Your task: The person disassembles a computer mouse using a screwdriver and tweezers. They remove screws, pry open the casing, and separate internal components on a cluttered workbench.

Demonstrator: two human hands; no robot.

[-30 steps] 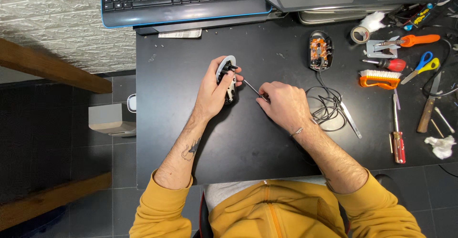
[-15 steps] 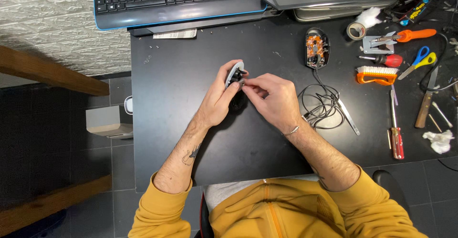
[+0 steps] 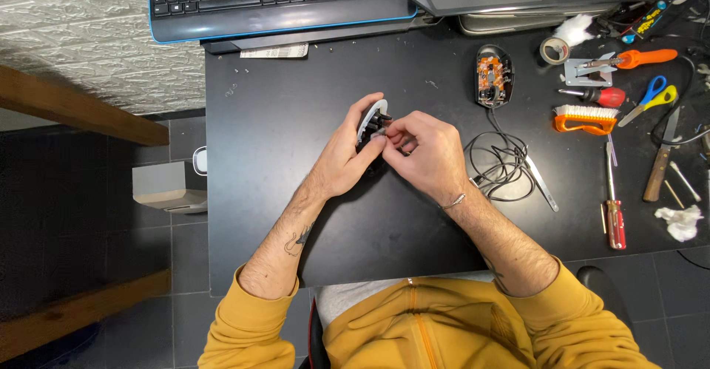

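Left hand (image 3: 346,158) grips a black-and-white plastic computer-mouse shell (image 3: 371,121), fingers closed round its edge, held on its side just above the black desk top (image 3: 281,117) near the middle; right hand (image 3: 427,151) is pinched together against the shell's inner side, fingertips (image 3: 386,134) touching it; whether they hold a small part, can't tell; both wrists rest on the desk. To the right, well apart, an opened mouse base with exposed orange circuit board (image 3: 493,77), its black cable coiled (image 3: 499,163) just beside the right wrist; metal tweezers (image 3: 543,184) next to the coil; orange-handled brush (image 3: 586,119), red-handled screwdriver (image 3: 612,206), blue-and-yellow scissors (image 3: 649,97) further right; black keyboard with blue edge (image 3: 274,3) at the far edge.
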